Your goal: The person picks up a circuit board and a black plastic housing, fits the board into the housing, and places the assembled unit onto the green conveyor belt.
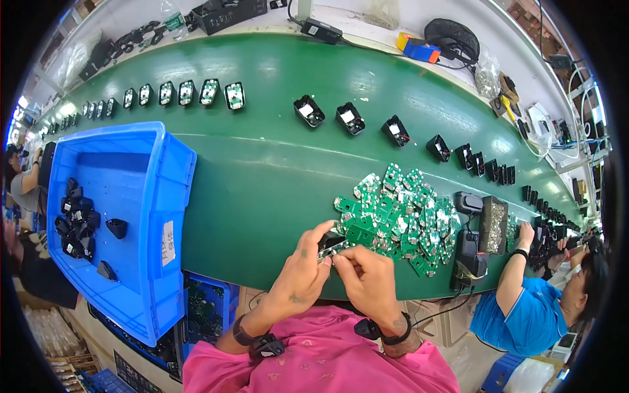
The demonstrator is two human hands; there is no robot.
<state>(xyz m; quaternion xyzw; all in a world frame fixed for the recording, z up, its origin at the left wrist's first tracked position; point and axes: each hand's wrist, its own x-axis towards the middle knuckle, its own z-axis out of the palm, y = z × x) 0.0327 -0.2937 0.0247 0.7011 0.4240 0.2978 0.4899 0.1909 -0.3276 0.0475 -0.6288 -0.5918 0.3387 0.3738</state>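
Close to the table's near edge, my left hand [300, 270] is closed around a small black plastic housing [333, 241] with pale and metallic parts along its near side. My right hand [368, 274] meets it there, thumb and forefinger pinched together against the housing's right side. Whatever lies between those right fingertips is too small to make out. Just beyond both hands spreads a loose pile of green circuit boards [400, 219], its left edge almost touching my left fingertips.
A blue bin [147, 262] holding black housings stands at left. Housings with boards [234, 95] line the far left; other open housings [350, 118] run rightward. Right of the pile are a black device [468, 252] and a parts tray [493, 226]. A person in blue [524, 314] works at right.
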